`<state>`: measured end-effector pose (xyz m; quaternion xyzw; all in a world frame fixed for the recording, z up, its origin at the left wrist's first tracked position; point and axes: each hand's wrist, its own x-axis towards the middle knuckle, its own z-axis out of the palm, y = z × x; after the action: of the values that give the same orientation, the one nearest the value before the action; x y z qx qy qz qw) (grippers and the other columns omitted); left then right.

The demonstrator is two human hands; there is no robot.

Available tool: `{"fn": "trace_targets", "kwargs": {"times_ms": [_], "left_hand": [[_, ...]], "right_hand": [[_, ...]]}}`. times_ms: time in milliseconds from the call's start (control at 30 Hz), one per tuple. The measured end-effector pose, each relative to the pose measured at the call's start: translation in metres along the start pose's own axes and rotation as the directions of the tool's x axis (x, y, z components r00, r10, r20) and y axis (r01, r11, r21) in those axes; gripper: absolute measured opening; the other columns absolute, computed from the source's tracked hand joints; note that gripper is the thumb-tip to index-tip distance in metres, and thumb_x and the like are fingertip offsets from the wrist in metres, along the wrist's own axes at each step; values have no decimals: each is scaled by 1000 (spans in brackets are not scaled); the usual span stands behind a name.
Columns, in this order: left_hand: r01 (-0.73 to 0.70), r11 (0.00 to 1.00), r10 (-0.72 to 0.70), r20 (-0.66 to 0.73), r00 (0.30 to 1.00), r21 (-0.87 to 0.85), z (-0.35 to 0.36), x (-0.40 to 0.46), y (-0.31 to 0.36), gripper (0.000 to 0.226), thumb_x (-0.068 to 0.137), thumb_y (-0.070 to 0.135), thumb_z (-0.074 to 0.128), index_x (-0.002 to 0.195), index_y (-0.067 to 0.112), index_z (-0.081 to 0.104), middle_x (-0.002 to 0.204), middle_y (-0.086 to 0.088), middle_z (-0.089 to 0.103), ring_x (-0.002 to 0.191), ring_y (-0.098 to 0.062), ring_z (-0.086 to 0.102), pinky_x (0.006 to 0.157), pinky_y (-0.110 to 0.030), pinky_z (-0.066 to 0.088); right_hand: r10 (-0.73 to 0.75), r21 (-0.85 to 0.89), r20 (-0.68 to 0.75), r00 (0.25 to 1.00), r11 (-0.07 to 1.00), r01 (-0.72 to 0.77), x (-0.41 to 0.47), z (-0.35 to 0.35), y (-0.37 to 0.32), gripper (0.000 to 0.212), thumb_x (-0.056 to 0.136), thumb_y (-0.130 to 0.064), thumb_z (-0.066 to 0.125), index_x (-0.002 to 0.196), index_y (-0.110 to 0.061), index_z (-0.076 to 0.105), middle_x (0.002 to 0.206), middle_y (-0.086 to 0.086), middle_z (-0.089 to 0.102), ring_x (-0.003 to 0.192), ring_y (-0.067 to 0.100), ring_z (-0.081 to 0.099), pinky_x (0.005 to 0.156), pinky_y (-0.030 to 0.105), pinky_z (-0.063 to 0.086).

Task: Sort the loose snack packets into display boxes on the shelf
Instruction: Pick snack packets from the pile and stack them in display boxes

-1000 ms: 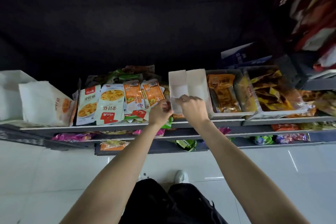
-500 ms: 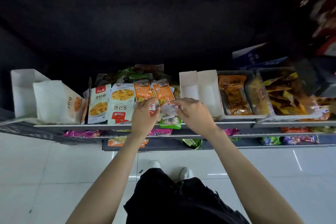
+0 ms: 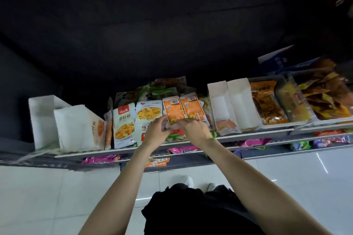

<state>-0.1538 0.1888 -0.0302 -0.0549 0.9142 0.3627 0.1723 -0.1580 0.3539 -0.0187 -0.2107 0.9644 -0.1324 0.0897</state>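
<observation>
Loose snack packets lie in a heap on the top shelf (image 3: 254,134). Two orange packets (image 3: 173,109) with barcodes lie side by side at the front of the heap. My left hand (image 3: 155,133) pinches the lower edge of the left orange packet. My right hand (image 3: 196,131) is curled over the bottom of the right orange packet (image 3: 193,106) and a white packet under it. Two white display boxes (image 3: 238,101) stand just right of the heap; the left one holds a pale orange packet (image 3: 227,125).
White-and-yellow mushroom packets (image 3: 123,128) lean left of my hands, beside white boxes (image 3: 76,128). Trays of orange (image 3: 267,105) and yellow snacks (image 3: 321,99) fill the shelf's right part. Lower shelves hold purple packets (image 3: 103,159). The white floor (image 3: 38,196) lies below.
My right hand has left the white display box and moved left to the orange packets. My left hand has shifted left and down onto the same packets. The camera has tilted.
</observation>
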Motion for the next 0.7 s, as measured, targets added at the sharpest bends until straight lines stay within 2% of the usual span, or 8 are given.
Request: {"fn": "trace_targets", "kwargs": {"times_ms": [100,133,200,300,400,533,633,700], "left_hand": [[-93,996,90,-149,985,-12,-4,-12,4,53,87,15,65,136,19,45,139,-4,41,130,-20,39,107,-31,35],[-135,991,134,-189,973,12,-8,-15,9,56,87,13,64,138,19,42,144,-5,34,135,-21,31,109,-30,31],[-270,960,280,-226,933,74,-17,-12,28,58,89,16,62,141,20,38,149,-4,26,139,-20,20,108,-31,28],[-485,862,504,-152,850,147,-21,4,72,59,90,31,62,142,25,36,145,2,35,134,-15,25,107,-32,25],[-609,785,609,40,792,116,-5,28,114,48,90,32,61,135,28,45,133,7,51,124,-13,43,102,-32,36],[-704,695,697,103,710,147,26,52,136,15,87,32,62,99,23,63,95,9,63,83,-12,61,66,-39,52],[-713,673,713,84,696,197,40,61,140,20,85,43,57,84,24,62,85,9,65,78,-11,60,59,-34,49],[-691,663,710,49,702,287,48,63,136,11,84,36,65,81,25,64,82,10,67,80,-11,59,54,-27,41]], "right_hand": [[56,12,-266,962,998,-55,-10,-19,0,30,73,2,71,98,-12,64,66,4,66,48,18,61,40,20,38],[102,109,-372,923,992,-65,-14,-30,3,23,71,3,72,89,-10,65,53,2,59,36,16,49,36,15,29],[223,310,-539,812,949,-55,-28,-47,21,10,82,0,60,87,-8,65,46,-1,49,35,12,36,38,12,22],[272,346,-591,759,936,-66,-54,-82,51,27,86,-3,51,104,-12,70,53,-5,49,43,9,38,39,18,26],[297,349,-568,768,931,-101,-81,-104,74,34,85,-1,49,109,-12,71,68,-1,64,49,7,55,44,3,30],[337,312,-552,763,932,-186,-97,-100,94,38,84,14,52,107,-10,71,97,9,72,68,22,71,54,3,43],[266,189,-507,820,962,-196,-94,-87,96,54,73,22,56,114,-12,68,105,6,70,79,23,71,58,29,58],[220,152,-517,827,975,-164,-93,-82,95,59,68,21,55,114,-13,67,108,6,69,83,24,70,60,36,59]]}}
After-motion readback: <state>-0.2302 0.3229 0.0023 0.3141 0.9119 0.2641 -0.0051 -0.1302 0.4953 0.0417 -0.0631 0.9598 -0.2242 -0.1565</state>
